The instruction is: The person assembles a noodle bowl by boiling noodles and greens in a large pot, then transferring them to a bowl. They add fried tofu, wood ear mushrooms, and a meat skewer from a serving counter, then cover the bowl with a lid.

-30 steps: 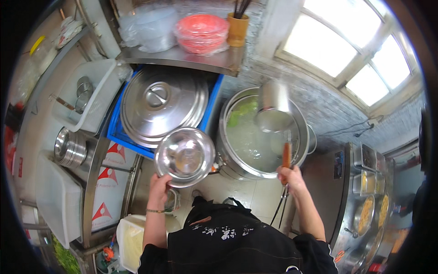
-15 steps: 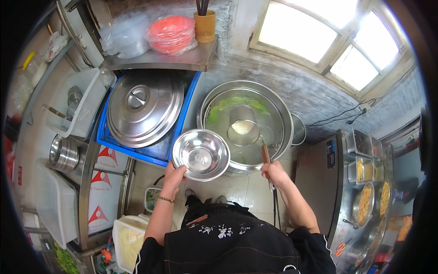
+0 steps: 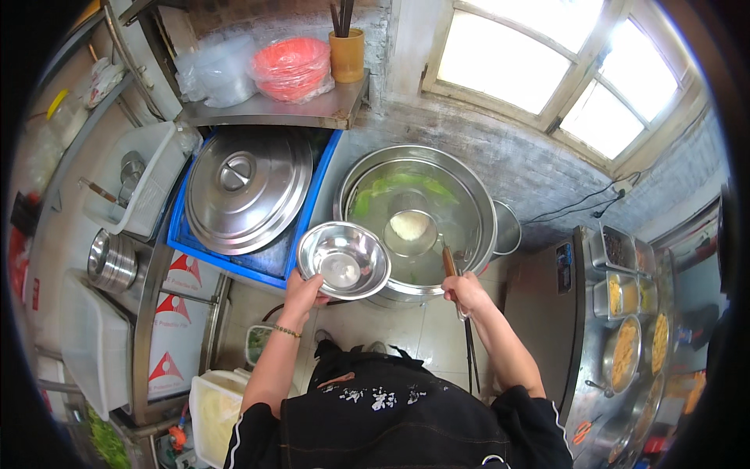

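Note:
My left hand (image 3: 303, 295) grips the near-left rim of a shiny steel bowl (image 3: 344, 260); nothing but reflections shows inside it. In my right hand (image 3: 466, 293) is the wooden-handled noodle strainer (image 3: 448, 263), its round basket over the large steel pot (image 3: 474, 166). A pale clump of noodles (image 3: 409, 226) lies in the basket. Behind it, green leaves (image 3: 402, 187) float in the pot's cloudy water. Thin dark sticks (image 3: 470, 352) extend below my right hand; whether it holds them too I cannot tell.
Left of the pot, a large lidded steel pot (image 3: 242, 187) sits in a blue frame (image 3: 312, 227). Food pans (image 3: 617, 297) line the counter at right. A steel shelf (image 3: 273, 109) with bagged bowls and a chopstick holder (image 3: 348, 55) juts out above.
The strainer basket has tipped, so its opening and the noodles show more fully. The bowl stays close to the pot's left side with only a slight shift.

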The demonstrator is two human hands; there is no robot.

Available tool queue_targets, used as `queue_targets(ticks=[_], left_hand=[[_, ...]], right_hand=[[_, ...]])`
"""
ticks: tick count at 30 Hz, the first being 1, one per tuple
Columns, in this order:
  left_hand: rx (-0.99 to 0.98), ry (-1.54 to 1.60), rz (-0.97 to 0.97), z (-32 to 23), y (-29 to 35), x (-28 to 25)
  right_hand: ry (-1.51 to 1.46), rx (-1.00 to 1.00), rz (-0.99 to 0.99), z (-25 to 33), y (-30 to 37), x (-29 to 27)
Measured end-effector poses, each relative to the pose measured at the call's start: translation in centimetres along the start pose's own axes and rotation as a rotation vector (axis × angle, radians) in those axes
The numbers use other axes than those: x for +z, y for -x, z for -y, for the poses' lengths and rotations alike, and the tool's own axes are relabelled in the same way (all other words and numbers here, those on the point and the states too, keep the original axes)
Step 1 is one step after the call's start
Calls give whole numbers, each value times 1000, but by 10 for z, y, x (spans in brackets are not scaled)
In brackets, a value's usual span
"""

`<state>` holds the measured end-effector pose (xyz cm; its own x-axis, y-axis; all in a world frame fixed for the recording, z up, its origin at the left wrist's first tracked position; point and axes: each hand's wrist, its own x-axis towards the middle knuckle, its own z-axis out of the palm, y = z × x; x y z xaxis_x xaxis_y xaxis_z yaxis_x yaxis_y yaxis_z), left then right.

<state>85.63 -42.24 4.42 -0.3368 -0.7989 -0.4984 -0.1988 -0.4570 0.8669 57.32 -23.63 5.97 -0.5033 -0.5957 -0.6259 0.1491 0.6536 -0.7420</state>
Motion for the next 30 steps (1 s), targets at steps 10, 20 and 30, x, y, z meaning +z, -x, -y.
queue_targets(ticks=[10, 20, 30], left_hand=[[-6, 242, 171, -21, -19, 46], [65, 386, 170, -64, 8, -12], [168, 381, -2, -67, 3, -153]], right_hand=[[607, -691, -410, -5, 52, 31], [584, -1062, -490, 24, 36, 87], [300, -1097, -292, 127, 57, 203]])
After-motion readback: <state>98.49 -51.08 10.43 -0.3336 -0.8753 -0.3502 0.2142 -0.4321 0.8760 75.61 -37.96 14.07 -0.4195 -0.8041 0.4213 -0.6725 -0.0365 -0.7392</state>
